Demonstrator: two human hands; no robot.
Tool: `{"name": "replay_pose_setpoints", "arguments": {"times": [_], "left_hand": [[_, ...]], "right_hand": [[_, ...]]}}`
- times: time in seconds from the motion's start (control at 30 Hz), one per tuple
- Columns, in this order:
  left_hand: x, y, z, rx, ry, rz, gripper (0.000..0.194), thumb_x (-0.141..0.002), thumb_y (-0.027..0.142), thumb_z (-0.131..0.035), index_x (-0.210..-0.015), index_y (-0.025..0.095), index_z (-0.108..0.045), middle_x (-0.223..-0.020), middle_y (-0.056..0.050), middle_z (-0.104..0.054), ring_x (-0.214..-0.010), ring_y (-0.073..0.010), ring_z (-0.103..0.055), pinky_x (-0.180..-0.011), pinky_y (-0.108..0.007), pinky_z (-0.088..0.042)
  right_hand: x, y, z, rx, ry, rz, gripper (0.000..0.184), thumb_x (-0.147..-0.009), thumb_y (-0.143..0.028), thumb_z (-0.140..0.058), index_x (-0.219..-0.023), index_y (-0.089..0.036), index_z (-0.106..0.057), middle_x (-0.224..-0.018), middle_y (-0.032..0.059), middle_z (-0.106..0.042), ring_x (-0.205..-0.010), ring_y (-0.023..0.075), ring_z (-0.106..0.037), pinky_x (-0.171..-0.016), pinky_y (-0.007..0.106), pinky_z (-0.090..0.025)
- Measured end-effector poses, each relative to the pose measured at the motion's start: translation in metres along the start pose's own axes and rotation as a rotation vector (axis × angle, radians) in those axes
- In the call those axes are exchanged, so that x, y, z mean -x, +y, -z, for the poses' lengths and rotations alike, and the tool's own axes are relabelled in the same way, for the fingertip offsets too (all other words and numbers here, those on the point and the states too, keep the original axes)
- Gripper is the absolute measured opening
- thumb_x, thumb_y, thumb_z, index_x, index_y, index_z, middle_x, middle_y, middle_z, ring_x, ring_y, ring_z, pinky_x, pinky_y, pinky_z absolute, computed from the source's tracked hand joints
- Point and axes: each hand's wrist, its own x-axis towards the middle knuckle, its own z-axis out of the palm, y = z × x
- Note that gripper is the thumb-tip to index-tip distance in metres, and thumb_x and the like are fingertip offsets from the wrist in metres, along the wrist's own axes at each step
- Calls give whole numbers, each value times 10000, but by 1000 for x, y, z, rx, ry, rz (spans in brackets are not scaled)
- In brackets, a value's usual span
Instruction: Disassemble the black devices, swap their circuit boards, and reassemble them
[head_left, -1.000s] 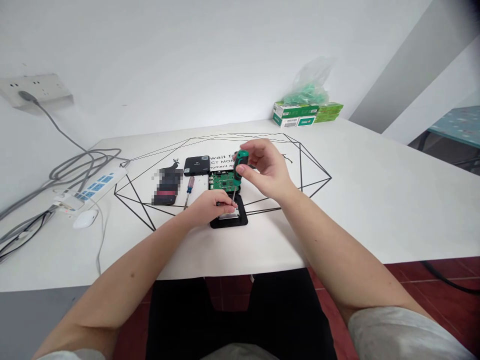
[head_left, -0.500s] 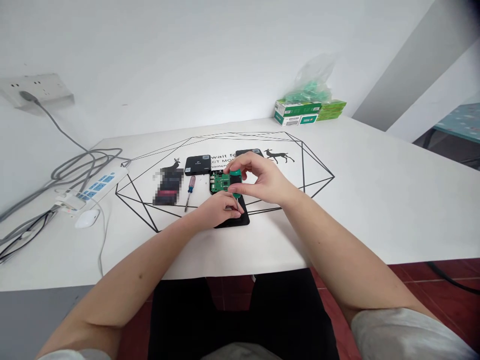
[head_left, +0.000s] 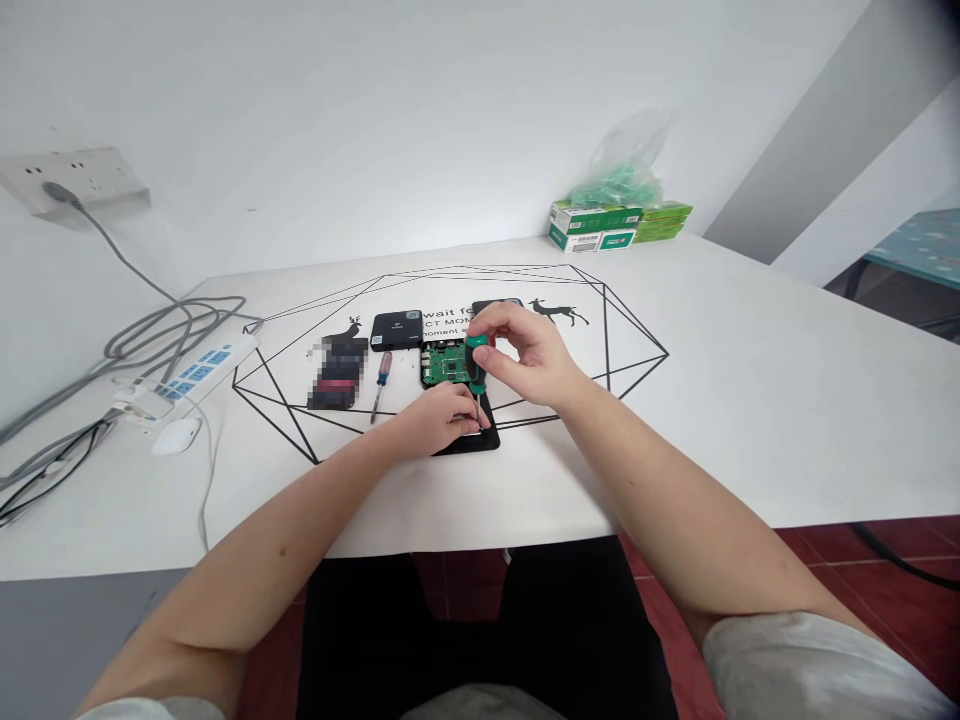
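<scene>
My right hand [head_left: 525,358] grips a green-handled screwdriver [head_left: 475,364], held upright with its tip down on a black casing [head_left: 480,436] on the white table [head_left: 712,400]. My left hand [head_left: 435,418] rests on that casing with its fingers pinched together at the screwdriver's tip; what they hold is hidden. Just behind the hands lies a green circuit board [head_left: 442,362].
A second screwdriver with a blue and red handle [head_left: 381,378] lies left of the board, beside a blurred dark object [head_left: 335,374]. Further back sit a black box [head_left: 395,329] and another dark device [head_left: 495,304]. A power strip [head_left: 187,378], cables and a white mouse [head_left: 176,436] occupy the left; green boxes [head_left: 615,225] stand far right.
The green screwdriver came down from a raised position to the casing, and my right hand shifted its grip on the handle. My left hand stayed on the casing.
</scene>
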Motion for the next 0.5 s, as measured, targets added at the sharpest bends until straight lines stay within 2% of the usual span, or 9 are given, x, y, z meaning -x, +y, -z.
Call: {"name": "replay_pose_setpoints", "arguments": {"times": [0.13,0.27,0.37,0.5], "left_hand": [[0,1,1,-26,-19,-19,200,-1003,173,-641,-1028,233,-831,-1067,-85,-701,-1090,-278,-617,-1067,-470,-506],[0,0,1,-16,-20,-35,204,-1008,171,-631,-1026,229,-826,-1055,-88,-691,-1097,-278,-625,-1045,-464,-522],[0,-2,0,9,-15,-52,191,-1003,180,-639,-1018,223,-825,-1062,-94,-686,-1097,-274,-636,-1017,-445,-541],[0,-4,0,1,-6,-70,194,-1000,184,-642,-1012,235,-829,-1052,-85,-683,-1088,-268,-633,-1041,-442,-530]], "right_hand": [[0,-2,-3,-76,10,-19,216,-924,-404,-760,-948,-267,-594,-944,15,-680,-815,170,-648,-753,360,-565],[1,-5,-9,-180,-3,-124,343,-899,-421,-810,-947,-272,-505,-1011,26,-742,-854,165,-694,-737,340,-579],[3,-7,-14,-206,16,-139,386,-870,-419,-844,-947,-272,-496,-955,9,-751,-841,160,-700,-713,322,-569],[4,-4,-18,-166,59,-106,425,-814,-439,-898,-899,-270,-517,-894,-7,-727,-821,171,-692,-729,354,-561]]}}
